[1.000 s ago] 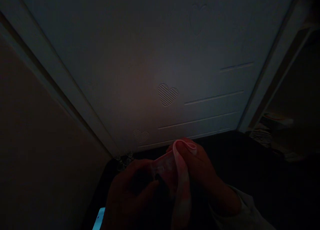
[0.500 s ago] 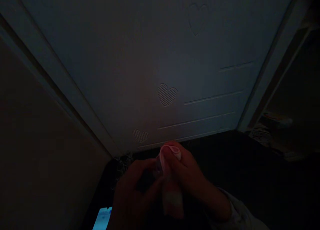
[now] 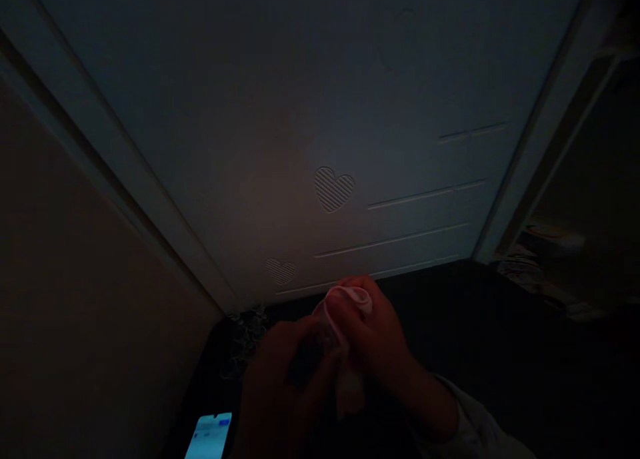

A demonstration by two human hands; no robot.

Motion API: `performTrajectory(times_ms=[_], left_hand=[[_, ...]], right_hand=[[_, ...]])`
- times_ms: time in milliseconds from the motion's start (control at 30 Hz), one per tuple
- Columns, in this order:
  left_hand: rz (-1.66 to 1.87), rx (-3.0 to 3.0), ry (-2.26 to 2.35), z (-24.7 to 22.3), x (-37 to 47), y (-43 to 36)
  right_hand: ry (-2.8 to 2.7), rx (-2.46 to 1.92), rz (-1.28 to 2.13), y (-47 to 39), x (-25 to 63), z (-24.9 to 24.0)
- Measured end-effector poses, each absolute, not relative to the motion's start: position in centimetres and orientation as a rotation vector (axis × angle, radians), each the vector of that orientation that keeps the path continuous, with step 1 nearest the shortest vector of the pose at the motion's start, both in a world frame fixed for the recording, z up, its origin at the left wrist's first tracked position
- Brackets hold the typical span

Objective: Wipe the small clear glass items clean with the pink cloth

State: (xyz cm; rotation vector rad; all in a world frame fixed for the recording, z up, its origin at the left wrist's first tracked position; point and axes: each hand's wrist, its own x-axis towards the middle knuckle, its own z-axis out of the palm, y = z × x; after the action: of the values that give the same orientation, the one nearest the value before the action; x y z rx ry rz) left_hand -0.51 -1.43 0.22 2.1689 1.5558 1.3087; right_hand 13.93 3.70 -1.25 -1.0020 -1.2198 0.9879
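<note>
In the dim light my right hand [image 3: 383, 342] is closed on a folded pale pinkish cloth [image 3: 361, 299]. Its thumb presses into the fold, and a loose end of the cloth hangs below. My left hand [image 3: 283, 376] comes in from the left with thumb and fingertips pinched at the cloth's left side. A small shiny thing [image 3: 326, 334] seems to sit between the left fingertips and the cloth, too dark to name.
A lit phone [image 3: 210, 436] lies at the lower left. Behind stands a pale door [image 3: 250, 146] with carved hearts and lines. Loose curly bits [image 3: 247, 339] lie on the dark floor [image 3: 440, 299]. Blurred items [image 3: 525, 269] sit at the right.
My left hand has shifted slightly right, uncovering more of the phone. The cloth's top fold has spread and moved a little right, and its hanging end looks shorter.
</note>
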Motion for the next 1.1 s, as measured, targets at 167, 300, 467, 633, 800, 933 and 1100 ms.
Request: performTrajectory(times_ms=[167,300,467,633,800,933,1100], left_hand=[[1.346,2.233,1.584,-0.1,-0.1,-1.5],[1.328,2.274,1.612,-0.3,-0.1,-1.3],[1.319,2.406,1.614,-0.2,0.3,-1.1],[1.312,2.498,1.601,0.3,0.5,-1.0],[1.310,2.472,1.630,0.4,0.6,-0.9],[1.276,2.435,1.630,0.0,0.4,-1.0],[1.336,2.432,1.578,-0.8,0.0,-1.0]], right_hand=[[-1.258,-0.949,0.923,3.8,13.9,-1.0],[-1.323,-0.954,0.900,3.9,14.1,-1.2],[-1.424,-0.979,0.894,3.9,14.1,-1.2],[-1.502,-0.994,0.872,3.8,14.1,-1.5],[-1.470,-0.970,0.983,3.8,14.2,-1.7],[-1.424,-0.993,0.965,4.1,14.2,-1.6],[-1.374,-0.995,0.948,4.3,14.2,-1.6]])
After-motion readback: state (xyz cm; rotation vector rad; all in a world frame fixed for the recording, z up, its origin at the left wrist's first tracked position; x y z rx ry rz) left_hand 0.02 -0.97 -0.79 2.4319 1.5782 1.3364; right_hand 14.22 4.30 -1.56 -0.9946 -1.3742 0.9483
